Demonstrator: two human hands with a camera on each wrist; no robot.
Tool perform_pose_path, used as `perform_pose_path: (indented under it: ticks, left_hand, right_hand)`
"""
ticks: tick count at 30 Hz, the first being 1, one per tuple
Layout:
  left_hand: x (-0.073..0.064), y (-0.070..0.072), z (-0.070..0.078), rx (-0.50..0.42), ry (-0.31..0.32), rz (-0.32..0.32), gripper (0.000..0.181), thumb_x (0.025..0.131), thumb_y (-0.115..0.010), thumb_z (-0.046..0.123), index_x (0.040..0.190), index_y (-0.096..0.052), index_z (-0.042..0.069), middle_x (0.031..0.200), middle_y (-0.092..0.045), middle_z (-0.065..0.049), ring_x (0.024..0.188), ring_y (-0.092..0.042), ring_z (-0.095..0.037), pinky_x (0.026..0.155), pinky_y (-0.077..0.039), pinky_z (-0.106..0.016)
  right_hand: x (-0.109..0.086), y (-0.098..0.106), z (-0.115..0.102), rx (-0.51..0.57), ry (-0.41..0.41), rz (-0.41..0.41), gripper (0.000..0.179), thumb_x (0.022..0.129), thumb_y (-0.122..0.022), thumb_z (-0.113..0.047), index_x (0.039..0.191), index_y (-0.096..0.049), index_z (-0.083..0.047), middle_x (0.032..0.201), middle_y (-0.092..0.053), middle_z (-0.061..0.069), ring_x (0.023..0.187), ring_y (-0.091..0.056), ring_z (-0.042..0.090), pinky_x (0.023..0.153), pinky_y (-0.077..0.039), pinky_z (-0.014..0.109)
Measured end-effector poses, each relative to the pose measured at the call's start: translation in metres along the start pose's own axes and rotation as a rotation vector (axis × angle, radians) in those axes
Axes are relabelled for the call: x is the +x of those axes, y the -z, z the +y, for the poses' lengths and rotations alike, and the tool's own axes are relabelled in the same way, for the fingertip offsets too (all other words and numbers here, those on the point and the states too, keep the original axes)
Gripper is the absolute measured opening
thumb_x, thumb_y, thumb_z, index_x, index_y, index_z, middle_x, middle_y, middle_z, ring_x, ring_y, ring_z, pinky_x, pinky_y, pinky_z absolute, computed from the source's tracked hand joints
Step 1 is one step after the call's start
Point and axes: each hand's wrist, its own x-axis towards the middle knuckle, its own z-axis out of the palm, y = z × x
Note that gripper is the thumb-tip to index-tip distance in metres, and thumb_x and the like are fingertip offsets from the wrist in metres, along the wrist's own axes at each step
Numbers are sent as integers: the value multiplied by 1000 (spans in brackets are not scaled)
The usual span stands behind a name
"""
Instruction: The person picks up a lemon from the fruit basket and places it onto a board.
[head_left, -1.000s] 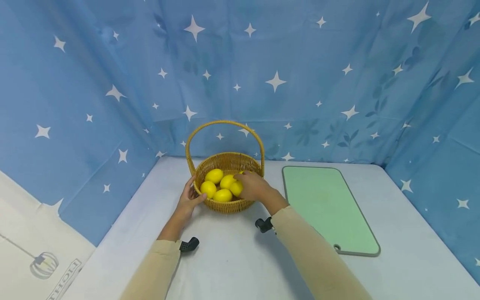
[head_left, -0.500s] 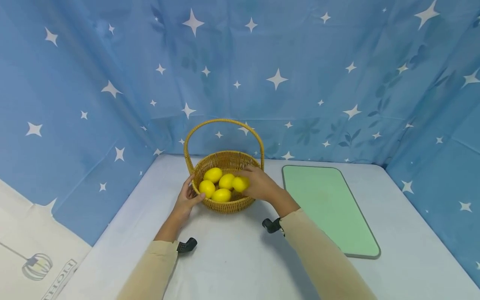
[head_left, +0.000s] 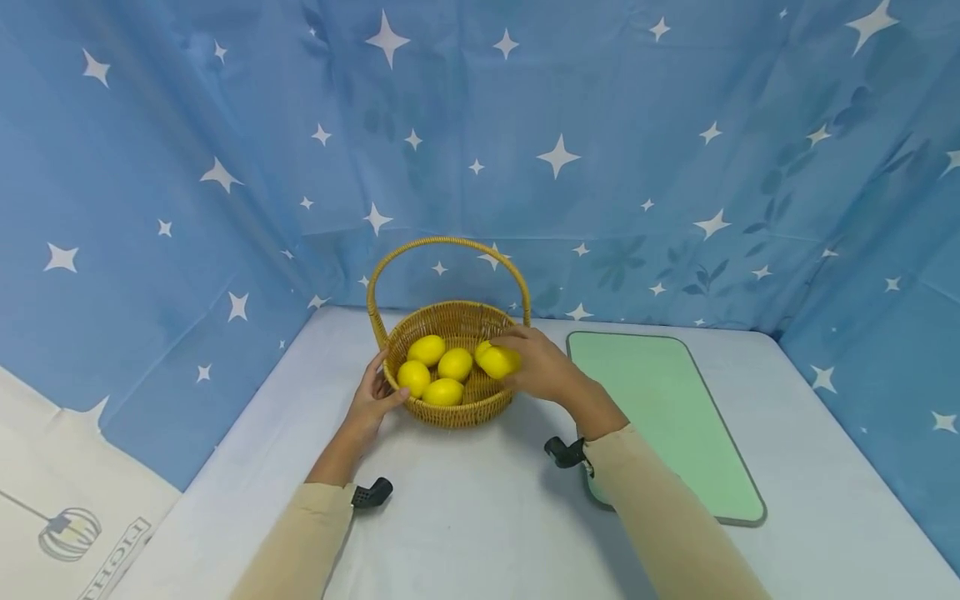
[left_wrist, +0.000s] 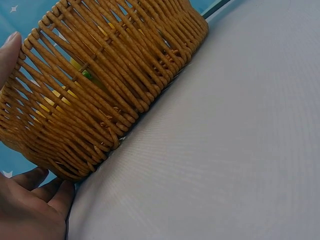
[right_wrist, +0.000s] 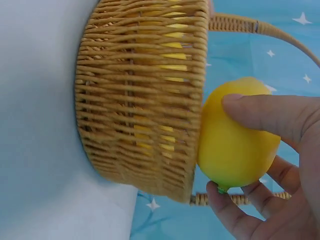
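A brown wicker basket (head_left: pixel 450 414) with a tall arched handle (head_left: pixel 448 241) stands on the table, holding several yellow lemons (head_left: pixel 442 392). My left hand (head_left: pixel 369 408) grips its left side, thumb at the front rim; in the left wrist view, fingers (left_wrist: pixel 52 195) touch low on the wicker. With thumb and fingers, my right hand (head_left: pixel 546 367) holds a lemon (right_wrist: pixel 237 137) at the basket's right side. The right wrist view shows this lemon at rim height, its green tip near a fingertip. Another lemon (head_left: pixel 481 350) shows partly behind it in the head view.
A pale green cutting board (head_left: pixel 645 379) with a grey edge lies on the table's right, partly under my right forearm. The white tabletop (head_left: pixel 450 533) stretches in front of the basket. A blue curtain (head_left: pixel 480 108) with white stars hangs behind and on both sides.
My right hand has lifted the lemon from among the others and moved right, toward the basket's right rim. My left hand has stayed on the basket.
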Motion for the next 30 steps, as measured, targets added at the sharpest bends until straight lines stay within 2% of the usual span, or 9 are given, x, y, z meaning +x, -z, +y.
perform_pose_path:
  ticks: [3,7,10,16,18,23,25,30]
  left_hand:
    - [0,0,-3,8,-8,1,85,91,-69,10,156,-17,26,159,-14,-17,146,-14,-28,116,-17,-41]
    - [-1,1,-4,19,-20,0,85,91,-69,11,156,-17,25,159,-14,-18,146,-14,-29,116,-18,-42]
    - [-1,2,-4,21,-26,3,84,91,-69,11,156,-17,26,159,-14,-17,145,-15,-28,116,-18,-42]
    - [0,3,-3,0,-22,-16,83,93,-66,8,157,-15,26,160,-12,-17,146,-13,-27,116,-16,-40]
    - [-1,2,0,-11,-15,-24,84,93,-64,5,157,-13,24,160,-11,-18,146,-12,-29,116,-16,-41]
    - [-11,-3,20,-9,3,-38,86,93,-64,3,158,-10,17,159,-9,-23,146,-11,-33,116,-17,-43]
    - [-12,-4,23,-1,8,-37,86,92,-65,3,158,-10,17,158,-10,-24,145,-13,-34,115,-19,-43]
    - [-3,2,4,-3,3,-25,85,93,-63,2,158,-11,23,159,-11,-20,145,-14,-32,115,-19,-42]
  right_hand:
    - [-8,6,6,9,-3,25,59,80,-79,-14,136,-59,-16,144,-44,10,133,-37,34,102,-39,55]
    - [-18,13,15,21,-18,47,58,81,-78,-13,135,-59,-15,138,-47,8,124,-45,32,97,-44,53]
    - [-22,18,23,29,-32,62,59,81,-79,-12,136,-58,-14,133,-50,6,118,-49,30,94,-45,51]
    - [-27,19,47,3,-43,69,58,81,-79,-11,135,-58,-9,131,-51,9,116,-50,32,94,-46,51]
    - [-28,18,56,-10,-51,66,57,81,-79,-11,134,-58,-8,131,-51,10,116,-51,32,94,-46,51]
    - [-30,17,73,-39,-65,71,55,80,-78,-9,133,-59,-7,129,-53,12,114,-51,34,94,-45,53]
    - [-31,17,79,-52,-61,76,54,80,-77,-8,131,-60,-6,127,-54,13,113,-52,34,94,-45,54]
    - [-30,20,92,-91,-64,72,52,80,-76,-7,130,-61,-4,128,-53,16,113,-52,36,93,-45,54]
